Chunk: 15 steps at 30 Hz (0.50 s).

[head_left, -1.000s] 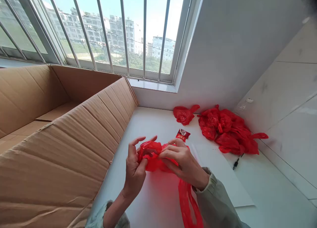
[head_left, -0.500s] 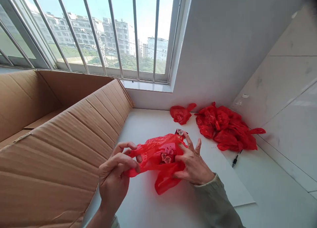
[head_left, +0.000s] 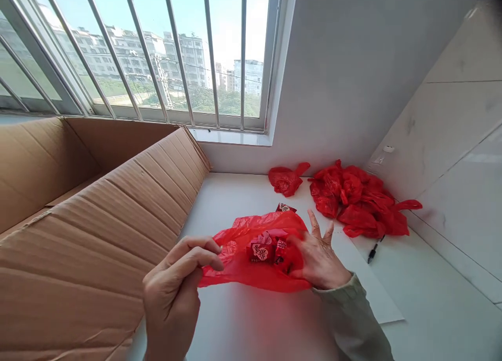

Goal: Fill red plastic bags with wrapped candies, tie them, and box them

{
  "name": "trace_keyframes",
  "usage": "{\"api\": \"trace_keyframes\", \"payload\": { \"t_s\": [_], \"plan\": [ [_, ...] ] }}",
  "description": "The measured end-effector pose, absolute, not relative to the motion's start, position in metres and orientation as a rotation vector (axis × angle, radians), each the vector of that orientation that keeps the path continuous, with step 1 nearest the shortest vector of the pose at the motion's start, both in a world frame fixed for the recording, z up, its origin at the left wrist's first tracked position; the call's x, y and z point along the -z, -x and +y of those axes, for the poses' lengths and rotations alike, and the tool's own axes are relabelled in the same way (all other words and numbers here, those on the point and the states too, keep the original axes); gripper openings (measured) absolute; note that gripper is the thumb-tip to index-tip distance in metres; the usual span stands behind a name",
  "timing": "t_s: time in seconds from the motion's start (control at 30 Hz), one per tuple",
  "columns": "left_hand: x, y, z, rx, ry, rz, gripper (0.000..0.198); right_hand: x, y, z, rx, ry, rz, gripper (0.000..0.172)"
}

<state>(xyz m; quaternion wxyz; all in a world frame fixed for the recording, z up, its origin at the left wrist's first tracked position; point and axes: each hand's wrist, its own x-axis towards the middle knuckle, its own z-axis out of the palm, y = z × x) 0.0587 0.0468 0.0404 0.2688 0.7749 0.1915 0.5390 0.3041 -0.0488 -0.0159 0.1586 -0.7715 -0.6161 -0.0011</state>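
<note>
A thin red plastic bag (head_left: 251, 267) is stretched open between my hands above the white tabletop (head_left: 243, 319). My left hand (head_left: 176, 285) pinches the bag's near edge between thumb and fingers. My right hand (head_left: 319, 256) holds the far side, thumb pressed to the plastic and the other fingers spread. Small red wrapped candies (head_left: 269, 250) with white heart marks lie inside the bag. One more red candy packet (head_left: 285, 208) lies on the table just behind the bag.
A large open cardboard box (head_left: 98, 230) fills the left side. A heap of filled red bags (head_left: 356, 201) and one separate red bag (head_left: 286, 180) lie by the back wall. A black pen (head_left: 374, 250) lies at the right. A barred window is behind.
The bunched bag has been pulled open wide between my hands. My left hand drew back toward me, my right hand shifted right, and the candies now show inside.
</note>
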Motion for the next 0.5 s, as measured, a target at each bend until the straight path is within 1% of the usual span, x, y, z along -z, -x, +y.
{"api": "trace_keyframes", "payload": {
  "t_s": [0.03,0.07,0.1,0.13,0.17,0.23,0.27,0.33,0.4,0.47,0.5],
  "plan": [
    [-0.045,-0.060,0.041,-1.468,-2.243,0.543,0.028,0.018,-0.303,-0.049,-0.011,2.227,-1.776,0.064],
    [-0.050,-0.062,0.033,-1.504,-2.398,0.542,0.027,0.020,-0.302,-0.049,-0.024,2.244,-1.796,0.069],
    [-0.054,-0.067,0.024,-1.545,-2.547,0.505,0.026,0.021,-0.300,-0.049,-0.040,2.256,-1.819,0.070],
    [-0.057,-0.074,0.015,-1.576,-2.681,0.422,0.026,0.020,-0.298,-0.049,-0.062,2.260,-1.846,0.069],
    [-0.059,-0.082,0.007,-1.519,-2.805,0.306,0.026,0.020,-0.296,-0.048,-0.087,2.251,-1.873,0.067],
    [-0.055,-0.101,-0.003,-1.239,-2.921,0.002,0.025,0.017,-0.293,-0.048,-0.116,2.203,-1.906,0.056],
    [-0.049,-0.110,-0.003,-1.039,-2.905,-0.105,0.025,0.016,-0.293,-0.048,-0.118,2.176,-1.905,0.050],
    [-0.032,-0.118,0.009,-0.685,-2.757,0.115,0.029,0.015,-0.294,-0.048,-0.118,2.142,-1.889,0.037],
    [-0.008,-0.110,0.031,-0.668,-2.368,0.302,0.033,0.015,-0.300,-0.047,-0.123,2.156,-1.856,0.033],
    [0.016,-0.090,0.054,-0.645,-2.272,0.321,0.048,0.015,-0.307,-0.046,-0.136,2.169,-1.821,0.033],
    [0.027,-0.077,0.063,-0.659,-2.191,0.348,0.049,0.015,-0.311,-0.045,-0.130,2.172,-1.797,0.033]
  ]
}}
